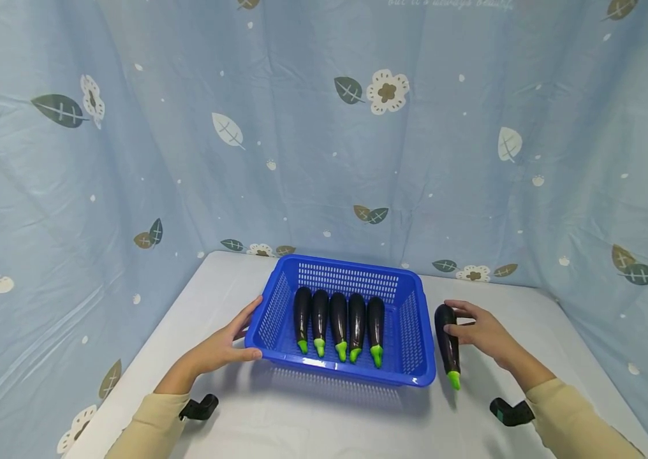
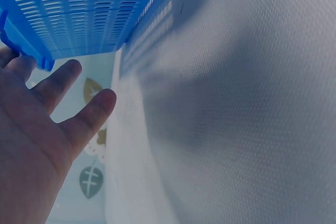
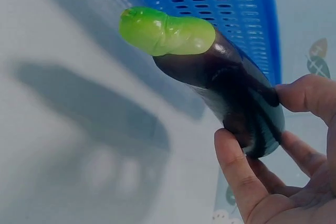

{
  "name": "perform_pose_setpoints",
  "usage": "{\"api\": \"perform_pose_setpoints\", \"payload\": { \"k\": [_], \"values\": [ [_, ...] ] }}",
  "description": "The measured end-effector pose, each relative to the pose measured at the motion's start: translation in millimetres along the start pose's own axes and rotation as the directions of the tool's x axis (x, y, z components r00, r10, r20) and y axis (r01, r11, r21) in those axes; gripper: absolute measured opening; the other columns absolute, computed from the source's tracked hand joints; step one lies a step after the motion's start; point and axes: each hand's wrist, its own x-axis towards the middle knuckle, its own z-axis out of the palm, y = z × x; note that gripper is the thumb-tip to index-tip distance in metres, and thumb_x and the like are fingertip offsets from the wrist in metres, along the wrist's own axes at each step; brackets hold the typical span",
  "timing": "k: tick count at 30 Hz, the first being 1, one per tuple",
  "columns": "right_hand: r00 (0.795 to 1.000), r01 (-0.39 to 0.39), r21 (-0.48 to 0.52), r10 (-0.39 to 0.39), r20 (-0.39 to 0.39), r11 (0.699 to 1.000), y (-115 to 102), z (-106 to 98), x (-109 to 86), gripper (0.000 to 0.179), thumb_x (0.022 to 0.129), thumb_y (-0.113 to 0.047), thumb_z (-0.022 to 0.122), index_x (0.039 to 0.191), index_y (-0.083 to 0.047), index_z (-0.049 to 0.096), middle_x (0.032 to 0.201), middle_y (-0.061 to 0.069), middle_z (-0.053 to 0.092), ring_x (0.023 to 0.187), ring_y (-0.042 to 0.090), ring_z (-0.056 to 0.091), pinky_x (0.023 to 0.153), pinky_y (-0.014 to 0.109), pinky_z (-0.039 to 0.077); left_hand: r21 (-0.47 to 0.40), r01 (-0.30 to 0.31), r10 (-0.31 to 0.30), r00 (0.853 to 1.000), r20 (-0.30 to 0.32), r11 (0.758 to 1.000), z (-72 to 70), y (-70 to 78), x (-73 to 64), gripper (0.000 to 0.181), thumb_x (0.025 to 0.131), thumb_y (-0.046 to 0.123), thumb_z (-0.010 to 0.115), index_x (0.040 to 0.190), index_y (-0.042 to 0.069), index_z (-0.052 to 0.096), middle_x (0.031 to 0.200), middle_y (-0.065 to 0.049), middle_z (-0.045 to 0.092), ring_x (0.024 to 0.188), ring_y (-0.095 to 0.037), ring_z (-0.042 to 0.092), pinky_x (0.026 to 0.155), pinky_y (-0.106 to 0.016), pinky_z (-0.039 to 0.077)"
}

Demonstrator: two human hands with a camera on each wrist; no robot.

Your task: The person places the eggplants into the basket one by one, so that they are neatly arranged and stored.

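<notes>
A blue plastic basket (image 1: pixel 416 331) with slotted walls stands on the white table. Inside lie several dark eggplants (image 1: pixel 338 319) side by side, green stem ends toward the front. My left hand (image 1: pixel 217 347) touches the basket's left rim with fingers spread, thumb at the front corner; the lower fingers reach past the rim in the left wrist view. Just right of the basket, my right hand (image 1: pixel 487 335) holds another eggplant (image 1: pixel 448 347) by its rounded end between thumb and fingers. Its green stem (image 3: pixel 168 32) points toward the front, and its shadow falls on the tabletop in the right wrist view.
The white table (image 1: pixel 312 427) reaches to a blue curtain (image 1: pixel 312 159) printed with leaves and flowers, which hangs behind and along both sides. Black devices (image 1: pixel 200 408) are worn at both wrists, below the beige sleeves (image 1: pixel 152 424).
</notes>
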Motion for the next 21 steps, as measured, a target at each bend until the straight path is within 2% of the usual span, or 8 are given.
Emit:
{"api": "perform_pose_setpoints", "payload": {
  "k": [8, 21],
  "values": [
    [1.0, 0.022, -0.024, -0.022, -0.011, 0.999, -9.6, -4.8, 3.3, 0.071, 0.097, -0.025, 0.069, 0.155, -0.002, 0.036, 0.151, 0.039, 0.035, 0.126, 0.054, 0.052, 0.09, 0.05, 0.058, -0.004, 0.002, -0.002, 1.0, 0.004, 1.0, -0.3, -1.7, -0.2, 0.107, 0.088, 0.036, 0.079, 0.165, 0.029, 0.005, 0.167, -0.024, 0.011, 0.143, -0.057, 0.028, 0.108, -0.073, 0.033],
    [0.997, 0.073, 0.004, -0.073, -0.003, 0.997, -28.9, -12.0, 7.9, 0.072, 0.098, -0.023, 0.069, 0.156, 0.001, 0.033, 0.151, 0.04, 0.033, 0.125, 0.052, 0.054, 0.092, 0.05, 0.057, -0.006, -0.011, 0.011, 1.0, 0.008, 1.0, -1.6, -3.6, 0.8, 0.107, 0.088, 0.035, 0.079, 0.165, 0.029, 0.005, 0.166, -0.026, 0.015, 0.143, -0.056, 0.03, 0.108, -0.072, 0.034]
  ]
}}
